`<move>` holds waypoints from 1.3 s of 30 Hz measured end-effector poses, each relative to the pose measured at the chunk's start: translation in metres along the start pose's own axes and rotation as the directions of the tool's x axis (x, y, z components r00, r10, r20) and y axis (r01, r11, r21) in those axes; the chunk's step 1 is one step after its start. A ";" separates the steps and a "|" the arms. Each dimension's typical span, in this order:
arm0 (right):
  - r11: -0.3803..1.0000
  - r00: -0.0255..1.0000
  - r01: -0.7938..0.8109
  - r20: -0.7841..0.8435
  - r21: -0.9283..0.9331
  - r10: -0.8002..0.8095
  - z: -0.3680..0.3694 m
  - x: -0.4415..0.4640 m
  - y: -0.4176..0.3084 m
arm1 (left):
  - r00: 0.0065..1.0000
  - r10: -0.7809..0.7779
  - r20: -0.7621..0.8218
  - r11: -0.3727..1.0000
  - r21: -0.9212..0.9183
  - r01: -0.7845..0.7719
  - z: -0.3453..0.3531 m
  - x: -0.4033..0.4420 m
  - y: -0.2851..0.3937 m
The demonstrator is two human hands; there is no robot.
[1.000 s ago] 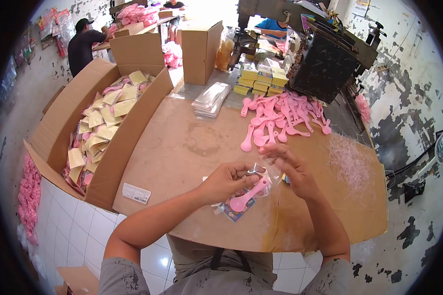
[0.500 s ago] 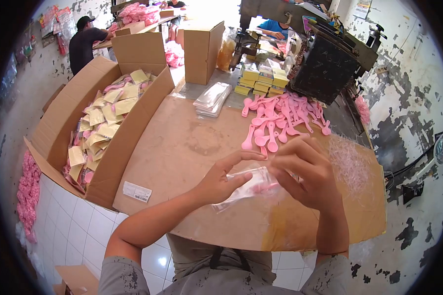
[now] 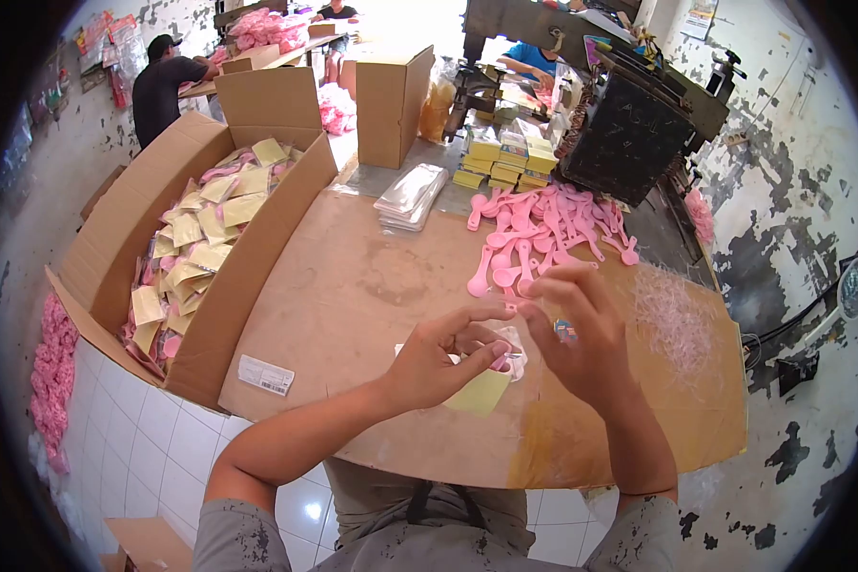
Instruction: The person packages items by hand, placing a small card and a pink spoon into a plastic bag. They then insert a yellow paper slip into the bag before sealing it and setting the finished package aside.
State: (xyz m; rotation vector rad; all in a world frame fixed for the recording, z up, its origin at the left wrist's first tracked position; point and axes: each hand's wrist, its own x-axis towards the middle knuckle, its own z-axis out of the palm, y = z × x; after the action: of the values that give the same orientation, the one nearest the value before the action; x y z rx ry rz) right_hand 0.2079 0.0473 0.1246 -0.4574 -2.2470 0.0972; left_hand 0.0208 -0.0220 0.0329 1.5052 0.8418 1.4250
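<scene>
Your left hand (image 3: pixel 436 357) is over the near part of the desk (image 3: pixel 353 324), its forefinger stretched toward your right hand (image 3: pixel 584 338). A pale yellow card (image 3: pixel 483 393) shows just below your left thumb, with a bit of pink (image 3: pixel 505 360) at the thumb's tip; whether that grip is closed on the card, you cannot tell from here (the thumb and knuckles hide the contact). Your right grip is loose, fingers curled, with a gap between thumb and forefinger. Left forefinger and right thumb come very near each other. A small blue card (image 3: pixel 564 331) lies just beside your right hand, partly covered by it.

Beyond your hands, pink spoons (image 3: pixel 553 224) lie heaped on the desk. Behind them stand stacks (image 3: pixel 505 153) of yellow-edged cards, and to their left lie clear bags (image 3: pixel 412 202). Clear shreds (image 3: pixel 682 319) lie to the right. At your left, an open box (image 3: pixel 253 276) holds many packets (image 3: pixel 195 243) with yellow backs. A co-worker (image 3: pixel 162 91) in dark clothes is beyond it.
</scene>
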 end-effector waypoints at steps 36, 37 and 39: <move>0.791 0.902 -0.429 -0.154 -0.436 0.404 -0.098 -0.115 0.119 | 0.946 -0.314 -0.076 0.944 -0.133 0.303 -0.006 0.008 -0.025; 0.865 0.916 -0.388 -0.034 -0.318 0.399 -0.084 -0.101 0.101 | 0.950 -0.303 -0.083 0.949 -0.121 0.292 -0.005 0.008 -0.024; 0.910 0.892 -0.415 0.193 -0.009 0.409 -0.056 -0.077 0.066 | 0.959 -0.269 -0.089 0.961 -0.087 0.261 -0.004 0.007 -0.024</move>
State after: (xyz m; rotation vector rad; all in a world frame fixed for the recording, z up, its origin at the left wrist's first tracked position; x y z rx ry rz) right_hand 0.3146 0.0767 0.0920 -0.9393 -2.2949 0.4140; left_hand 0.0194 -0.0060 0.0137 1.2215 1.0008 1.3244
